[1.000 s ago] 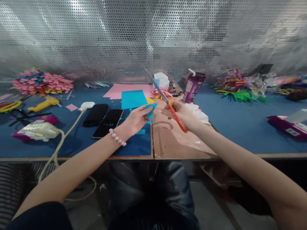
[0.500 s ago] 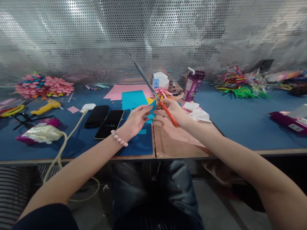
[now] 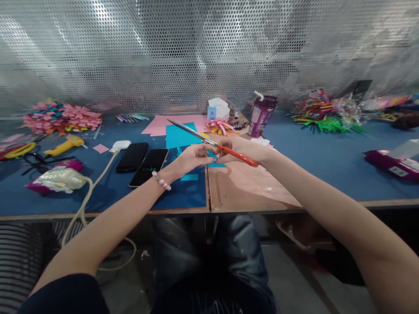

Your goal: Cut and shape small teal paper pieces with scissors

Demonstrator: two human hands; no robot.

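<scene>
In the head view, the small blue paper sits between the two sets of fingertips, above the seam where the blue tabletop meets the brown board. The left hand has thumb and fingers pinched on it from the left, so the paper lies just off those fingertips, toward the right. The right hand is closed around the orange-handled scissors, and its fingertips also come in close to the paper from the other side; whether they press on it I cannot tell.

The scissors' long axis runs slantwise, from the handle at the near right to the tip at the far left. The blades, which look together, pass beyond the left fingers and reach over the large blue sheet, so they point past the small paper rather than at it (its folds and its own long axis are mostly hidden by the fingers). A blue edge shows just below the hands; I cannot tell whether it belongs to the held paper. A blue strip lies apart, nearer the left forearm.
</scene>
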